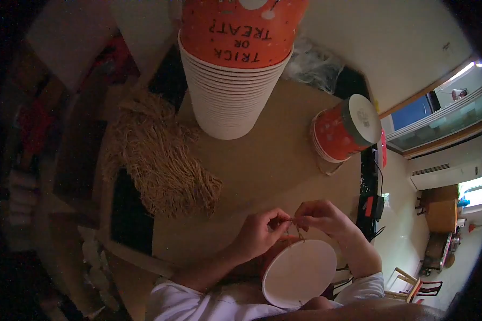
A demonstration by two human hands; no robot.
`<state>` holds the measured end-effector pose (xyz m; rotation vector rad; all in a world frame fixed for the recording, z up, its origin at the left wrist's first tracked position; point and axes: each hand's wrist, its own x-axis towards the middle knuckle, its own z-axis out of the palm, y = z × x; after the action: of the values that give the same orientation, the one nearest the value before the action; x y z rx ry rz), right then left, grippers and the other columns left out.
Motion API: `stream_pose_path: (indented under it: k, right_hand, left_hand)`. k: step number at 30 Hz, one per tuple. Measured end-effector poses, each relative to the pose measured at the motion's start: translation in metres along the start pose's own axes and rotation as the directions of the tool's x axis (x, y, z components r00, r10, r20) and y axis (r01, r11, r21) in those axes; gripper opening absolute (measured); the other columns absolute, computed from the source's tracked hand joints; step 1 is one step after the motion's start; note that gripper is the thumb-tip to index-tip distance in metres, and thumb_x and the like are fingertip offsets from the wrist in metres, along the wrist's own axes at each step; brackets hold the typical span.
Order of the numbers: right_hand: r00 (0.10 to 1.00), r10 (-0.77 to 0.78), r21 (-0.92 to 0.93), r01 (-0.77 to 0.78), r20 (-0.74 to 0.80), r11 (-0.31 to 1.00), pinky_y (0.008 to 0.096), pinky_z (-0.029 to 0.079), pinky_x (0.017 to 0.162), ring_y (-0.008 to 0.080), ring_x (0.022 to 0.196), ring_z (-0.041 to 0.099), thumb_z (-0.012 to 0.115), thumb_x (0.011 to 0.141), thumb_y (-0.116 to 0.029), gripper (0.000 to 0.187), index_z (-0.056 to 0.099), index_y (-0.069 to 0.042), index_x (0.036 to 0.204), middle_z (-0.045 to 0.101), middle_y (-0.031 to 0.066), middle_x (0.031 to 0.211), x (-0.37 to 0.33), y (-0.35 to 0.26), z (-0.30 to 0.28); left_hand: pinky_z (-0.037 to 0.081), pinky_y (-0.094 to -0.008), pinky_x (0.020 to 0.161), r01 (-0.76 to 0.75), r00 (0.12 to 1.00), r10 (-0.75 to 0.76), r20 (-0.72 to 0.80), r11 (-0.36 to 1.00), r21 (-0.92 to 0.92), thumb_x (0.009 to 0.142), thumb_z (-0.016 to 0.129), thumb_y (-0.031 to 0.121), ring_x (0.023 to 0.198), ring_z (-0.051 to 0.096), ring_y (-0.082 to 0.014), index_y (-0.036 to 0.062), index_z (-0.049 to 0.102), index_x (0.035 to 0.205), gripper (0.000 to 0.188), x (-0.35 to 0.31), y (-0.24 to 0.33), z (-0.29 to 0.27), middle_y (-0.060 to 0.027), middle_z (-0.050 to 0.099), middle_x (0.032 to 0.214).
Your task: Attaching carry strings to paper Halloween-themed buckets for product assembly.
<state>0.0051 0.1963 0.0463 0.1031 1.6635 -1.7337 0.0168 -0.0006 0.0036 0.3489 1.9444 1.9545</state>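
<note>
A paper bucket point(301, 274) with a white inside and an orange outer wall rests against my body, its mouth tilted up toward me. A thin brown twine point(300, 233) runs from the bucket's near-hand rim up to my fingers. My left hand point(258, 231) is closed, thumb and forefinger pinching the twine just above the rim. Fingertip to fingertip with it, my right hand point(322, 216) also pinches the twine. Whether the twine is knotted between the fingers is too small to tell.
Beyond my hands, a tall stack of nested paper buckets point(233, 91) stands on the cardboard-covered table point(257, 171). Left of it lies a heap of cut brown twine point(155, 155). Upside-down orange buckets point(334, 131) with a twine handle sit at right, near a clear plastic bag point(316, 64).
</note>
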Motion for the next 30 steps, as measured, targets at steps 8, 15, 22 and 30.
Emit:
stream_pose_path:
  k: [8,15,22,30]
  right_hand:
    - [0.999,0.028,-0.047,-0.027,0.019,0.999,0.0229,0.043,0.062,0.0103,0.068,0.054,0.059,0.082,-0.009,0.012,0.060,0.003,0.083,0.059,0.0049,0.076,0.000,-0.002,0.000]
    - [0.998,0.056,-0.164,-0.060,-0.030,0.985,0.0222,0.043,0.063,0.0093,0.069,0.053,0.060,0.082,-0.011,0.014,0.060,0.002,0.084,0.059,0.0038,0.076,-0.002,-0.006,0.005]
    - [0.996,0.070,-0.077,-0.066,0.059,0.995,0.0230,0.043,0.065,0.0090,0.072,0.052,0.057,0.082,-0.010,0.013,0.057,0.002,0.087,0.057,0.0034,0.079,-0.002,-0.011,0.005]
    - [0.988,0.113,0.105,-0.124,0.103,0.987,0.0209,0.038,0.061,0.0064,0.071,0.048,0.058,0.080,-0.011,0.012,0.054,-0.001,0.082,0.052,-0.0008,0.078,-0.003,-0.015,0.014]
  left_hand:
    - [0.048,-0.0265,0.063,-0.045,0.998,0.041,-0.043,0.996,-0.081,0.077,0.060,0.000,0.070,0.059,-0.0135,0.0040,0.048,0.107,0.033,-0.001,-0.005,0.004,-0.0066,0.058,0.077]
    - [0.048,-0.0252,0.063,-0.068,0.997,0.066,-0.050,0.997,-0.044,0.076,0.059,-0.003,0.069,0.058,-0.0122,0.0043,0.045,0.111,0.038,0.001,-0.001,0.003,-0.0050,0.055,0.075]
    - [0.047,-0.0242,0.063,-0.072,0.996,0.066,-0.054,0.990,-0.122,0.076,0.059,-0.003,0.068,0.057,-0.0110,0.0036,0.045,0.111,0.038,0.001,0.000,0.001,-0.0044,0.055,0.074]
    - [0.042,-0.0214,0.069,0.226,0.974,-0.194,0.120,0.748,-0.624,0.079,0.053,-0.002,0.076,0.050,-0.0078,0.0054,0.043,0.112,0.036,0.001,0.009,-0.002,-0.0016,0.051,0.079]
